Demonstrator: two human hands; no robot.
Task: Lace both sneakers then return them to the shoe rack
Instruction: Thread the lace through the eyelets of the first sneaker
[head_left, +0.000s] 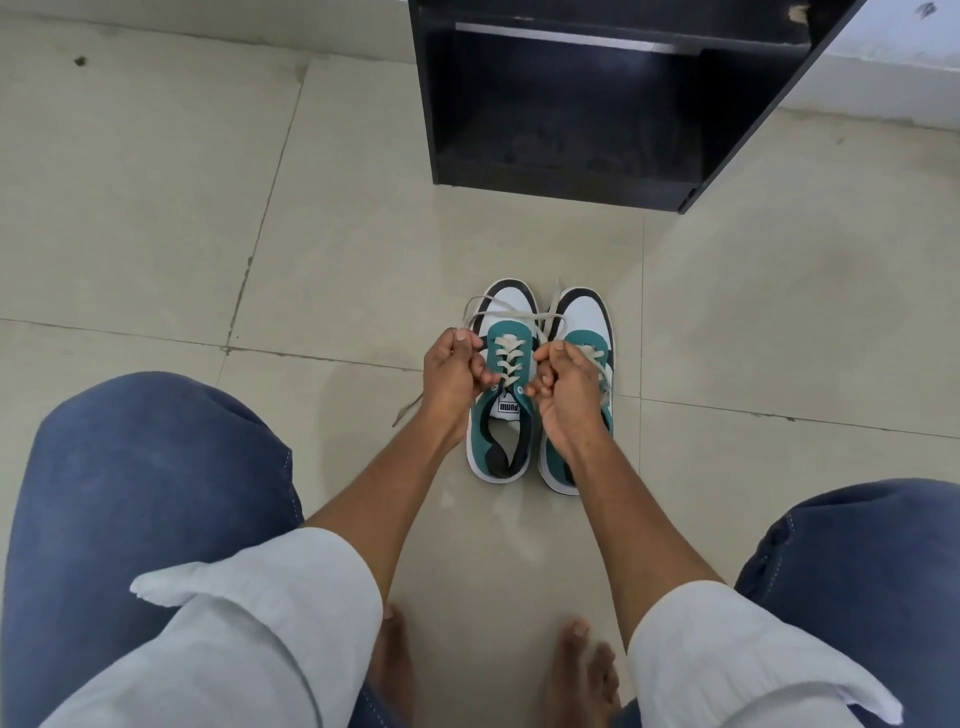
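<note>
Two teal, white and black sneakers stand side by side on the tiled floor, toes pointing away from me. The left sneaker has a cream lace crossed through its eyelets. My left hand pinches one lace end at the shoe's left side, and my right hand pinches the other end at its right side. Loose lace loops lie over both toes, and one end trails on the floor to the left. The right sneaker is partly hidden under my right hand and forearm.
A black open shoe rack stands on the floor just beyond the sneakers, its lower shelf bare. My knees in blue jeans frame both sides, and my bare feet rest on the tiles near the bottom edge.
</note>
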